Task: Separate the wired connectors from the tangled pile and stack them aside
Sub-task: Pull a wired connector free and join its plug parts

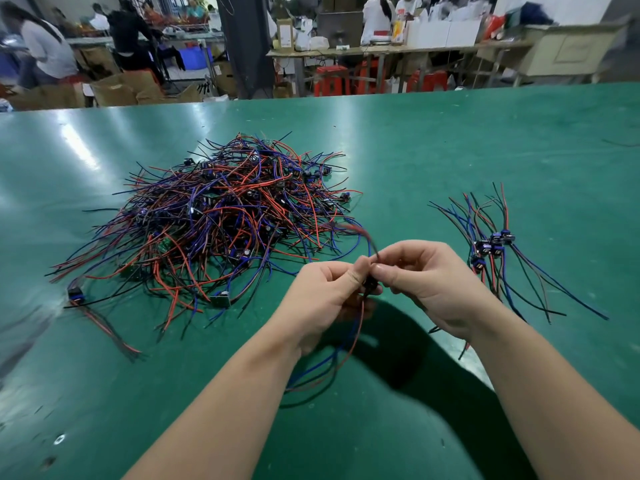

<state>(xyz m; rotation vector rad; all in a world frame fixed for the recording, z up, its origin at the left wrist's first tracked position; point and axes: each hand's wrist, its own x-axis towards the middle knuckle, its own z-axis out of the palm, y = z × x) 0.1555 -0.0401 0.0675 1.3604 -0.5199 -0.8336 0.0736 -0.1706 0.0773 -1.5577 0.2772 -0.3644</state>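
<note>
A big tangled pile of red, blue and black wires with small connector boards lies left of centre on the green table. A small stack of separated wired connectors lies to the right. My left hand and my right hand meet above the table's near part and both pinch one wired connector. Its small dark body sits between my fingertips. Some of its wires loop up, blurred, toward the pile; others hang down below my left wrist.
One stray wired connector lies apart at the pile's left. The green table stretches far ahead and to the right. Beyond its far edge are cardboard boxes, red stools, benches and several people working.
</note>
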